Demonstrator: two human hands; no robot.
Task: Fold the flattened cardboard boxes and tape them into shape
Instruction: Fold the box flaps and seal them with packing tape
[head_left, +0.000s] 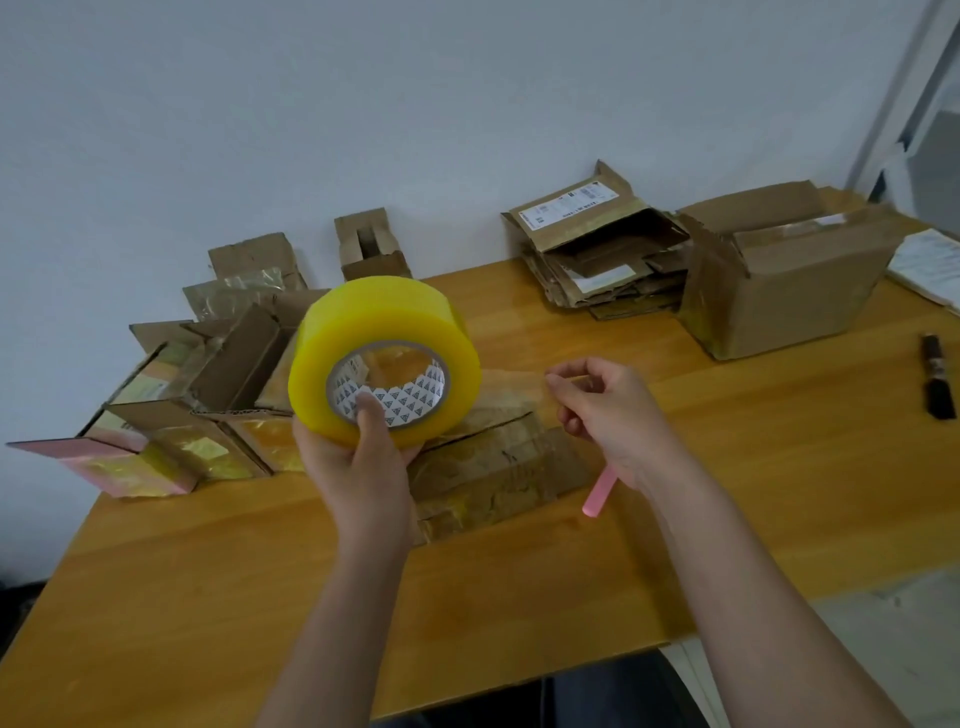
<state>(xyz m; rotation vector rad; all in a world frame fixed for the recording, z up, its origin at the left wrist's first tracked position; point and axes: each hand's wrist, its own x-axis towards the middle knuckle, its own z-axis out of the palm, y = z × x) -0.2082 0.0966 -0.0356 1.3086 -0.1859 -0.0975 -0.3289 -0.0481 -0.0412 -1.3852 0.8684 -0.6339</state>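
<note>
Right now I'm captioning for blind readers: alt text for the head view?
Left hand holds a yellow tape roll while right hand pinches its pulled-out end, above a box on a wooden table. More boxes behind.

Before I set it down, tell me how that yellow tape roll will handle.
The yellow tape roll looks thick and fully wound, so probably heavy for its size. The left hand grips it with the thumb inside the core, suggesting a stiff ring. Set on its round edge on the table it would likely roll; flat on its side it should stay.
</note>
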